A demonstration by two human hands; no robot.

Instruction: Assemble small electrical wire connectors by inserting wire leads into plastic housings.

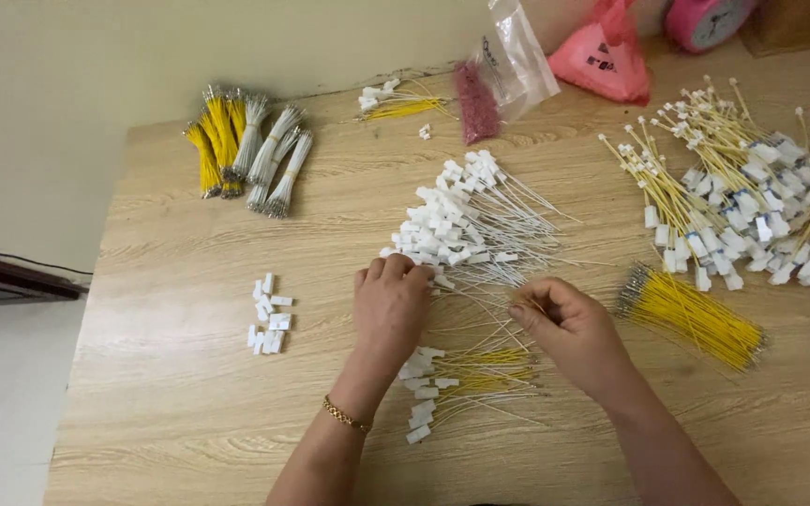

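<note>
Left hand (391, 302): palm down, fingers curled over the near edge of the white pile (461, 220), grasping white connectors there; gold bracelet (345, 414) at the wrist.
Right hand (564, 323): just right of the left hand, thumb and fingertips pinched on thin wire; what else sits in the pinch, cannot tell.
White pile: white-wire leads with white plastic connectors, heaped at the middle of the wooden surface (189, 394).
Finished cluster (461, 379): near side of the white pile, between the two forearms; yellow and white wires with white connectors.
Loose yellow bundle (696, 319): right of the white pile, near the right hand, lying apart from it.
Big mixed heap (742, 201): far right of the white pile, yellow wires and white connectors.
Small connectors (269, 323): left of the white pile, well apart.
Tied bundles (246, 150): far left of the white pile, yellow and white.
Clear bag (508, 66): behind the white pile.
</note>
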